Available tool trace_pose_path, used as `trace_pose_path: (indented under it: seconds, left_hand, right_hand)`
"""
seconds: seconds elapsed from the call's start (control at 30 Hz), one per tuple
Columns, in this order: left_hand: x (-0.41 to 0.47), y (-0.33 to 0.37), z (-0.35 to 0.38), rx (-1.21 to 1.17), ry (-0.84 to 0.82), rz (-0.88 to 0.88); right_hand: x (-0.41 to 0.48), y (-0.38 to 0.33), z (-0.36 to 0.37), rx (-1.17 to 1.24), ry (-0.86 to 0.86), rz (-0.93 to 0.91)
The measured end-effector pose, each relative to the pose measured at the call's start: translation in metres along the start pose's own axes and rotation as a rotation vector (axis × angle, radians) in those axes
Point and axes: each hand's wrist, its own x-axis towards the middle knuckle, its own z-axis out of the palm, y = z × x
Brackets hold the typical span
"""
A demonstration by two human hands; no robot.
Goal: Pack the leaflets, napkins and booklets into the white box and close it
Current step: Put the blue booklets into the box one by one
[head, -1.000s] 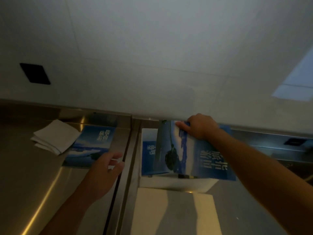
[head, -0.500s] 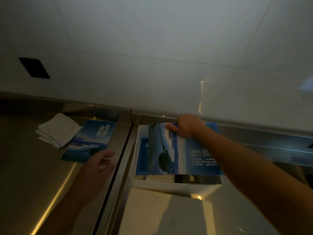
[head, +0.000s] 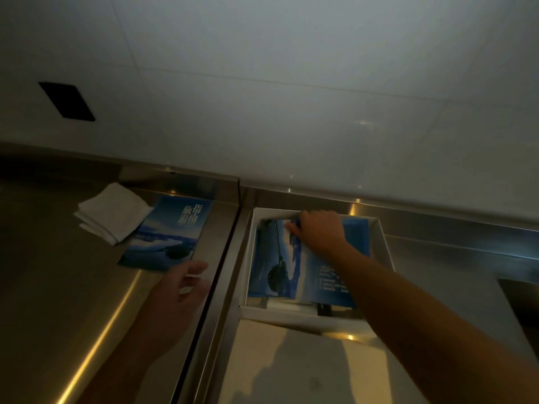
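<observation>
Right hand [head: 319,233] pinches blue glossy booklet [head: 277,258], laying it flat in white cardboard box [head: 384,243]. Left hand [head: 178,290], fingers loose, apart; blue paper leaflet [head: 166,231] at 12 o'clock, likely next.

The box [head: 383,246] is white, its lid [head: 262,360] a pale cream. Inside, the booklet [head: 268,258] is deep blue with a pale sky band and a dark round shape. At the surface's far edge lie white napkins [head: 113,211] and a blue leaflet [head: 172,234] with white characters. The surface [head: 58,287] is steel grey, streaked gold.
</observation>
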Motion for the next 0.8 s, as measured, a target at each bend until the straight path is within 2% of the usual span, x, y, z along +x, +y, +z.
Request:
trace_pose_path:
  seconds: [0.1, 0.27, 0.37, 0.47, 0.53, 0.63, 0.7, 0.8]
  left_hand:
    - [0.002, -0.006, -0.003, 0.005, -0.012, -0.016]
    - [0.006, -0.007, 0.002, 0.019, -0.021, 0.002]
    - [0.011, -0.004, 0.008, 0.006, -0.027, 0.01]
    - [0.015, -0.002, 0.012, 0.015, -0.042, 0.03]
    - [0.016, 0.0, 0.013, 0.013, -0.054, 0.048]
    - [0.015, 0.0, 0.012, -0.002, -0.066, 0.046]
    - [0.013, -0.001, 0.01, -0.003, -0.065, 0.042]
    - [0.01, -0.002, 0.009, 0.005, -0.053, 0.038]
  right_hand:
    - [-0.003, -0.004, 0.013, 0.027, 0.091, -0.035]
    - [-0.015, -0.013, 0.025, -0.014, 0.134, -0.065]
    - [-0.027, -0.018, 0.025, 0.019, 0.111, -0.043]
    - [-0.039, -0.025, 0.017, 0.05, 0.053, -0.096]
    - [-0.048, -0.027, 0.006, 0.159, -0.025, -0.142]
    - [-0.065, -0.019, -0.008, 0.303, -0.258, -0.209]
    - [-0.078, -0.003, -0.012, 0.228, -0.438, -0.221]
    - [-0.098, 0.026, -0.012, 0.082, -0.669, -0.144]
